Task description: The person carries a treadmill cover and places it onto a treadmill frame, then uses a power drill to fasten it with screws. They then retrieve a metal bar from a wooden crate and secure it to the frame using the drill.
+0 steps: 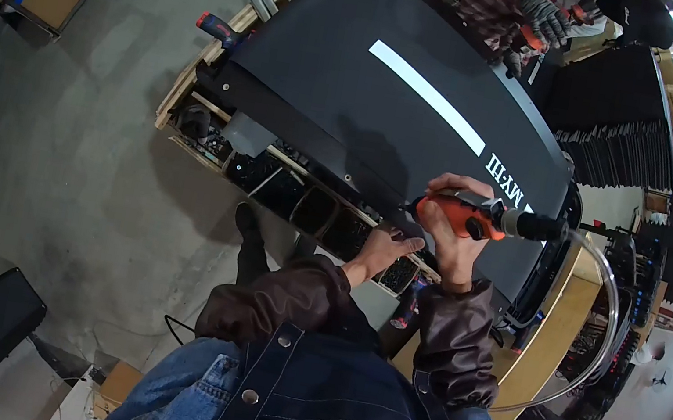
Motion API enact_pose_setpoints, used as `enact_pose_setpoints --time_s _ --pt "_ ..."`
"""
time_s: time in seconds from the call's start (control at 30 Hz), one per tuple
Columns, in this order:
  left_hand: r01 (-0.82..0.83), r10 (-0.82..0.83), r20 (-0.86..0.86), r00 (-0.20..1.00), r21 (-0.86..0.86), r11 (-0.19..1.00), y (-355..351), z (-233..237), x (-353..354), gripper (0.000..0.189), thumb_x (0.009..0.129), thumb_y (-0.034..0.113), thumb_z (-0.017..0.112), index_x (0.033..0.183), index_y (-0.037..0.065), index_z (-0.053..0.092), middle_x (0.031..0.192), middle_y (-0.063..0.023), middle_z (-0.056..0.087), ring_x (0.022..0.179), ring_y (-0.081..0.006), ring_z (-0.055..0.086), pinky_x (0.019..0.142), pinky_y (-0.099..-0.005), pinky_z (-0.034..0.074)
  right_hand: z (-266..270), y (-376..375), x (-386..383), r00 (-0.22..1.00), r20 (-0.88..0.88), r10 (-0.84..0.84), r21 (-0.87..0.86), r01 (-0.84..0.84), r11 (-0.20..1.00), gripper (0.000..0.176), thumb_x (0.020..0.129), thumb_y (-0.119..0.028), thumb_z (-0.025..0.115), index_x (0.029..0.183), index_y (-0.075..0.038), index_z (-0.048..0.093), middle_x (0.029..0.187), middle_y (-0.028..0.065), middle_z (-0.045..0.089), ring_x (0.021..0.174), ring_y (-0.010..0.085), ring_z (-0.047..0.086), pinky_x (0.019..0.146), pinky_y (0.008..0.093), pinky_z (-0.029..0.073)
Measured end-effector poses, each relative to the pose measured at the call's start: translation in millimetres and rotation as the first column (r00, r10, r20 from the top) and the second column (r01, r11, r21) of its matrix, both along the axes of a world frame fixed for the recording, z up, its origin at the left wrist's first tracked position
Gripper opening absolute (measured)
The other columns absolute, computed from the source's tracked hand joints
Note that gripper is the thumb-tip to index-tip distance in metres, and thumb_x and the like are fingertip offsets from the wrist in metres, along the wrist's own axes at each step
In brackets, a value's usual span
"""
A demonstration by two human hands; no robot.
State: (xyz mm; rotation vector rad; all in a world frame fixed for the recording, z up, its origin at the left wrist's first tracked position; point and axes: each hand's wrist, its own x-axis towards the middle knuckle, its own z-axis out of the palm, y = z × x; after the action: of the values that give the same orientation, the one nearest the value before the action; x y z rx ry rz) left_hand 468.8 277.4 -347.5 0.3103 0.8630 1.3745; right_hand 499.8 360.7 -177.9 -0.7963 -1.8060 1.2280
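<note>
The right hand (451, 245) is wrapped around an orange power tool (462, 217), its fingers closed over the body. The tool lies crosswise in that grip, above the near edge of a black panel (312, 37), with its narrow end pointing left toward that edge and its back end to the right. A clear hose (614, 296) trails from the back end and curves down at the right. The left hand (381, 251) is at the bench's near edge, just below and left of the tool's narrow end, thumb stretched toward the right hand and the other fingers partly hidden; whether it pinches anything small I cannot tell.

The panel covers most of the bench (182, 86) and bears a white stripe (428, 97) and white lettering (504, 179). Bins (316, 211) of dark parts line the near edge, left of and beneath the left hand. A red-ended tool (218, 29) sits at the bench's left end. Across the far edge, another person's gloved hand (545, 18) is near a red tool.
</note>
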Motion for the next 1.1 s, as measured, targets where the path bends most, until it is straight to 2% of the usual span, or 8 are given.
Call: enact_pose_setpoints --time_s 0.17,0.33,0.47,0.53,0.63,0.77,0.9,1.1 --pt "-0.141 0.145 -0.041 0.989 0.089 0.986 3.6 -3.3 13.5 0.040 0.085 0.016 0.085 0.115 0.004 0.062 0.111 -0.0027 0.066 0.104 -0.0122 0.061 0.091 -0.0286 0.051 -8.6 10.2 -2.6 0.954 0.136 0.268 0.081 -0.280 0.957 0.042 0.081 -0.009 0.079 0.116 -0.002 0.055 0.100 0.0129 0.069 0.095 0.0218 0.067 0.085 0.0363 0.056" --pt "-0.181 0.173 0.071 0.982 0.119 0.976 3.2 -17.0 21.1 0.036 0.087 0.010 0.082 0.115 0.003 0.061 0.112 -0.0029 0.065 0.105 -0.0150 0.061 0.095 -0.0312 0.049 -17.2 12.3 6.8 0.992 -0.107 -0.060 -0.238 0.033 0.971 0.040 0.082 0.000 0.077 0.117 0.000 0.056 0.106 0.0153 0.069 0.100 0.0222 0.068 0.089 0.0359 0.056" --pt "-0.153 0.149 0.063 0.987 0.050 0.987 -3.2 -9.6 17.0 0.039 0.089 0.010 0.080 0.121 0.005 0.059 0.112 -0.0019 0.065 0.106 -0.0146 0.062 0.097 -0.0319 0.049 -17.9 -8.8 9.1 0.998 -0.065 -0.004 -0.074 -0.001 0.997 0.045 0.081 0.000 0.079 0.118 0.000 0.055 0.111 0.0156 0.068 0.100 0.0218 0.068 0.090 0.0344 0.056" --pt "-0.204 0.207 0.487 0.848 -0.059 0.977 -5.6 6.1 -13.9 0.042 0.091 0.011 0.078 0.126 0.006 0.056 0.115 -0.0020 0.065 0.108 -0.0141 0.062 0.098 -0.0319 0.050 -29.7 -8.3 9.1 0.996 -0.087 0.027 0.005 -0.027 1.000 0.046 0.081 0.001 0.079 0.120 -0.001 0.055 0.111 0.0155 0.068 0.101 0.0210 0.067 0.091 0.0343 0.054" --pt "-0.223 0.222 0.361 0.906 -0.041 0.974 -9.0 6.6 -25.2 0.044 0.092 0.012 0.077 0.130 0.008 0.055 0.118 -0.0019 0.064 0.107 -0.0133 0.062 0.096 -0.0310 0.051 -31.2 -8.0 4.3 0.989 -0.149 -0.018 -0.051 0.010 0.999 0.050 0.080 0.001 0.078 0.123 -0.001 0.053 0.112 0.0164 0.068 0.103 0.0233 0.066 0.093 0.0360 0.054" --pt "-0.219 0.220 0.405 0.887 -0.050 0.975 -11.7 8.2 -27.0 0.040 0.092 0.007 0.074 0.129 0.008 0.057 0.120 -0.0015 0.065 0.108 -0.0118 0.063 0.094 -0.0286 0.052 -22.9 -6.2 7.2 0.968 -0.173 -0.182 -0.193 0.148 0.970 0.049 0.086 -0.009 0.078 0.126 -0.002 0.050 0.112 0.0176 0.068 0.105 0.0267 0.067 0.096 0.0402 0.054" --pt "-0.230 0.197 0.495 0.846 0.005 0.973 -6.4 4.4 -29.6 0.045 0.089 0.003 0.074 0.130 0.008 0.055 0.124 -0.0019 0.063 0.110 -0.0109 0.062 0.095 -0.0272 0.053 -29.8 -11.4 10.4 0.955 -0.157 -0.251 -0.177 0.223 0.959 0.050 0.087 -0.012 0.080 0.126 -0.002 0.051 0.113 0.0181 0.068 0.105 0.0272 0.067 0.095 0.0406 0.054" --pt "-0.181 0.189 0.292 0.937 -0.053 0.982 -6.7 7.2 -42.3 0.052 0.084 0.006 0.081 0.130 0.001 0.056 0.122 -0.0058 0.065 0.114 -0.0148 0.062 0.101 -0.0291 0.049 -33.1 -28.9 7.0 0.949 -0.041 -0.312 -0.072 0.309 0.948 0.070 0.090 -0.034 0.078 0.138 0.004 0.045 0.127 0.0212 0.063 0.120 0.0323 0.061 0.106 0.0459 0.048"
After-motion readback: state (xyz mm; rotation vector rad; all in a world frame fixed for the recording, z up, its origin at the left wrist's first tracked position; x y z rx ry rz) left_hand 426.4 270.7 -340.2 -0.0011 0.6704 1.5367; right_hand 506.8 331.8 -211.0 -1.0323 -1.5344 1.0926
